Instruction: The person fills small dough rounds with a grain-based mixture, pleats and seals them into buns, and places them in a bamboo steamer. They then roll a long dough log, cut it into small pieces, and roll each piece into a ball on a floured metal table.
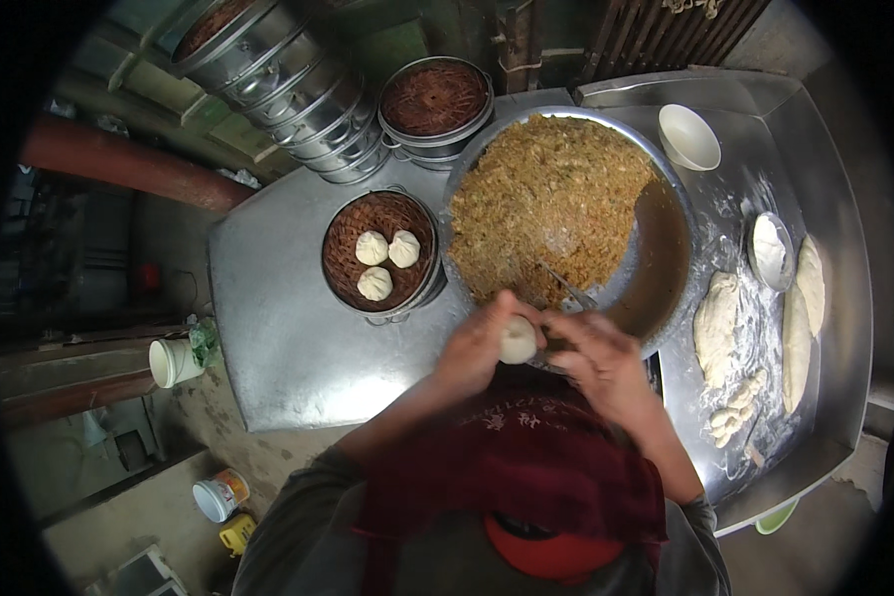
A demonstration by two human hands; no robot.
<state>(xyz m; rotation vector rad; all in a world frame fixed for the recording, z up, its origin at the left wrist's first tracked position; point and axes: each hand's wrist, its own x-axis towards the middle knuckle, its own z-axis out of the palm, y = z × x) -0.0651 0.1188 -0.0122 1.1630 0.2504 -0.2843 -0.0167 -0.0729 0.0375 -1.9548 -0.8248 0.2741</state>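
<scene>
My left hand (480,343) is cupped around a round white dough bun (518,340) at the near rim of a large metal basin (659,246). My right hand (596,357) is blurred, its fingers bent close to the bun's right side. Whether those fingers grip anything cannot be made out. Minced filling (551,197) heaps up in the basin, leaving bare metal on the right. A thin metal tool (570,287) slants from the filling towards my right hand; its near end is hidden. Three pleated buns (375,284) sit in a steamer basket (343,279) left of the basin.
Stacked metal steamer trays (305,104) and a shorter steamer stack (436,100) stand at the back. On the floured right worktop (767,447) lie a dough mass (715,328), small dough pieces (737,410), long dough rolls (796,350), a flour bowl (771,249) and a white bowl (689,138).
</scene>
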